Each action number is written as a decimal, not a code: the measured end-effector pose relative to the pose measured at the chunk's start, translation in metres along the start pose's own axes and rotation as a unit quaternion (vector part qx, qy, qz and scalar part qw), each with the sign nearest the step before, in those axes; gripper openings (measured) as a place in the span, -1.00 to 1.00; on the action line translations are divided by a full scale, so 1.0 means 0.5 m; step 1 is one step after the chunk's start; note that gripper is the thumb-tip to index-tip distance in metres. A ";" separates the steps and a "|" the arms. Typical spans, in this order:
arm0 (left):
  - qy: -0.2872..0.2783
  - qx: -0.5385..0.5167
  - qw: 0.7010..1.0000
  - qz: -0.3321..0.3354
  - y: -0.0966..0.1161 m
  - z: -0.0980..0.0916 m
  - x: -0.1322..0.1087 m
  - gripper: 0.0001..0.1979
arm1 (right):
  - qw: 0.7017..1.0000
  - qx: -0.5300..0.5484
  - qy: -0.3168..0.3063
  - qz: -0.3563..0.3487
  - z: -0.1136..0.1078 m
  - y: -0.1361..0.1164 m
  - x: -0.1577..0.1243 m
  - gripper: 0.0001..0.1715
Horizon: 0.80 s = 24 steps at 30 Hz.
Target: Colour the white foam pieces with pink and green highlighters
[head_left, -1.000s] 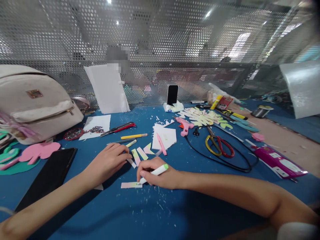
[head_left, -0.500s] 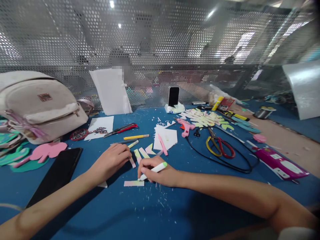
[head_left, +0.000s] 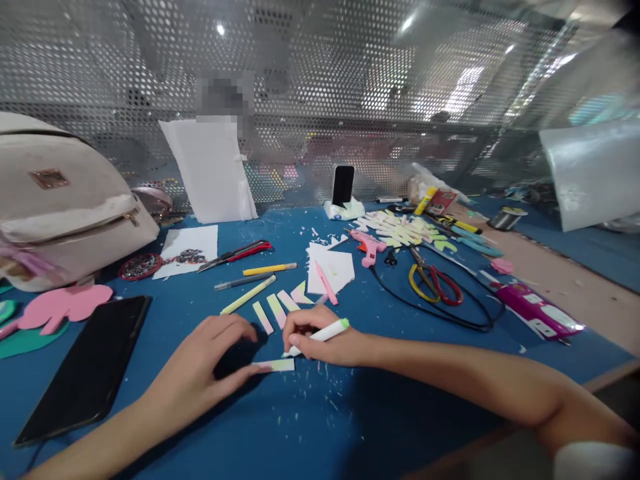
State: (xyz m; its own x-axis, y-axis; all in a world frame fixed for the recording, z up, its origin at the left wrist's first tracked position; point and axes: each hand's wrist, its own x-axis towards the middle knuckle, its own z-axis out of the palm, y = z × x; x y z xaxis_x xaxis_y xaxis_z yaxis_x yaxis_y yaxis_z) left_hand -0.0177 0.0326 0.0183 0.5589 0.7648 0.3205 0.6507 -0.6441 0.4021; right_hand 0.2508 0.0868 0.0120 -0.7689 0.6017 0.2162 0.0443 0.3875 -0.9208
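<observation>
My right hand is closed round a white marker with a green cap, its tip down by a small pastel paper strip on the blue table. My left hand lies curled beside the strip, its fingertips pressing the strip's left end. Just beyond my hands lie several more pastel strips and a long yellow strip.
A black phone lies at the left, a beige backpack behind it. White paper with a pink pen, a pink glue gun, yellow-red scissors, a black cord, a propped phone and foam cut-outs fill the middle and right.
My left hand has come back from the strips farther out and now holds down the left end of the strip near me. The right hand keeps the marker at the strip.
</observation>
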 end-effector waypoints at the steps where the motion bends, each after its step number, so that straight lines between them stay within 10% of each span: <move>1: -0.005 -0.002 1.000 -0.008 0.004 0.004 -0.009 -0.72 | 1.000 -0.003 0.001 0.004 0.001 -0.001 0.001 -0.87; 24: -0.035 -0.092 0.994 0.042 -0.026 0.029 -0.010 -0.88 | 0.991 0.089 -0.017 0.097 0.026 -0.026 0.013 -0.90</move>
State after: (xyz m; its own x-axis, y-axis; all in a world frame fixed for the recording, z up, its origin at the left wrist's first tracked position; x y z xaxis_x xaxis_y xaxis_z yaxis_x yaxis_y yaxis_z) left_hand -0.0215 0.0370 -0.0009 0.6458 0.7017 0.3010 0.4994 -0.6864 0.5286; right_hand 0.2368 0.0766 0.0210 -0.7775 0.6286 0.0211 0.0827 0.1354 -0.9873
